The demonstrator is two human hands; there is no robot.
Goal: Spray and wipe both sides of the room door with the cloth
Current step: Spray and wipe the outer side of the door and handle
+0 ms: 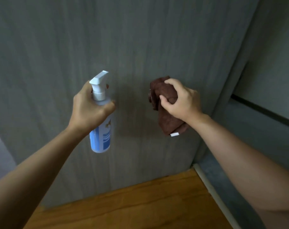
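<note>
Facing: a grey wood-grain door (123,38) that fills most of the view, seen from head height looking down.
Door: upright panel w/ vertical grain; its right edge runs diagonally down to the lower right, meeting a grey frame (236,90).
Floor: orange-brown wood floor (132,204) along the door's bottom edge; a pale strip runs beside it at lower right.
Arms: two bare forearms reach in from the bottom corners toward the door's middle.
Spray bottle (100,123): translucent, blue liquid, blue & white label, white trigger head; held upright in front of the door, left of centre, nozzle aimed at the door.
Left hand (90,108): fingers wrapped round the bottle's neck just under the trigger; one fingertip shows by the trigger, can't tell if it's squeezing.
Cloth (165,104): dark brown, bunched, small white tag at its lower end; sits against the door, right of centre, near the right edge.
Right hand (181,101): fingers & thumb curled over the cloth, gripping it, back of hand to the camera.
Gap: bottle & cloth at about the same height, apart, bare door between them.
</note>
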